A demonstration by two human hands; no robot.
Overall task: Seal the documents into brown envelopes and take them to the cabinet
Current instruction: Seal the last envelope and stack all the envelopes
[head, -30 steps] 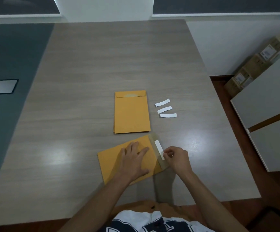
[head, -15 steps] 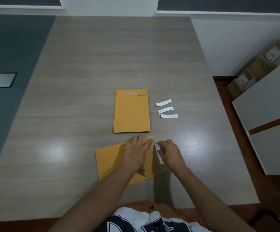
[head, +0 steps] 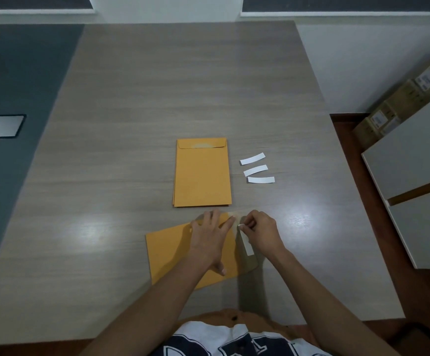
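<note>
A brown envelope (head: 170, 255) lies slanted on the table near me, its flap (head: 250, 263) open to the right. My left hand (head: 208, 240) presses flat on the envelope with fingers spread. My right hand (head: 260, 231) pinches the far end of a white adhesive strip (head: 247, 245) that lies along the flap. A neat stack of brown envelopes (head: 202, 173) sits farther out, at the table's middle.
Three loose white strips (head: 256, 168) lie right of the stack. The wooden table (head: 131, 98) stretches far ahead. A white cabinet (head: 419, 201) stands at the right, with cardboard boxes (head: 401, 98) on the floor behind it.
My right hand moved from the strip's near end up to its far end. My left hand slid slightly farther up the envelope. The view shifted a little.
</note>
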